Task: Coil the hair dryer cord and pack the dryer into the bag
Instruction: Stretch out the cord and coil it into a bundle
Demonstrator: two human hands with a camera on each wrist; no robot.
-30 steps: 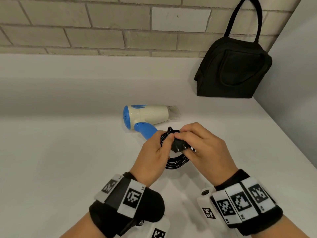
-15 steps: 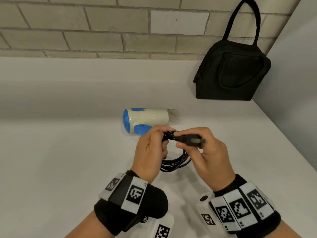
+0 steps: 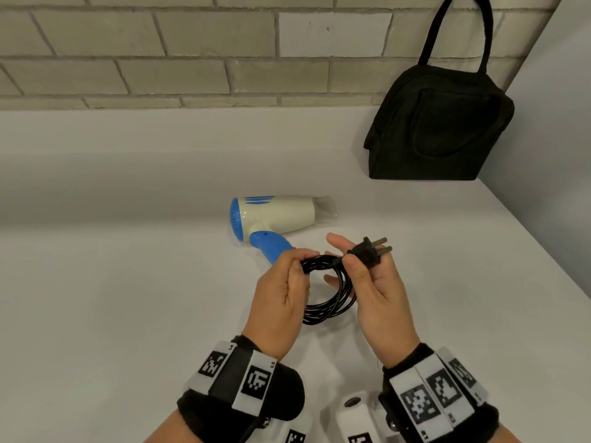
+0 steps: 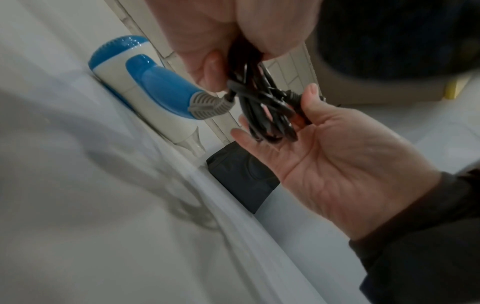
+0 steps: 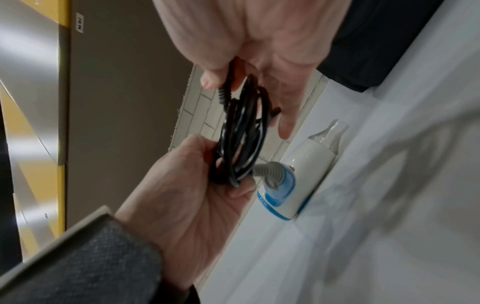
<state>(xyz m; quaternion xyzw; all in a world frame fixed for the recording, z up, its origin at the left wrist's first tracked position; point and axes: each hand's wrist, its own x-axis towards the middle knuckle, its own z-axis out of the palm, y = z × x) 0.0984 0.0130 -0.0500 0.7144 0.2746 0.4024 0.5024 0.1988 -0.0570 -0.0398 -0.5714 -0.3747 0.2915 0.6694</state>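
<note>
A white and blue hair dryer lies on its side on the white counter, nozzle to the right. Its black cord hangs in several loops between my hands, just in front of the blue handle. My left hand grips the top of the coil. My right hand pinches the black plug with the thumb, prongs pointing right, the other fingers fairly straight behind the loops. The black bag stands at the back right against the wall, handle up; from here I cannot tell whether it is open.
A pale brick wall runs along the back above a raised white ledge. A grey side wall closes the counter's right end beside the bag. The white counter stretches to the left of my hands.
My right hand has drawn the plug out from the bundle and turned palm up, so the prongs now show. The left hand keeps its grip on the coil, lifted slightly.
</note>
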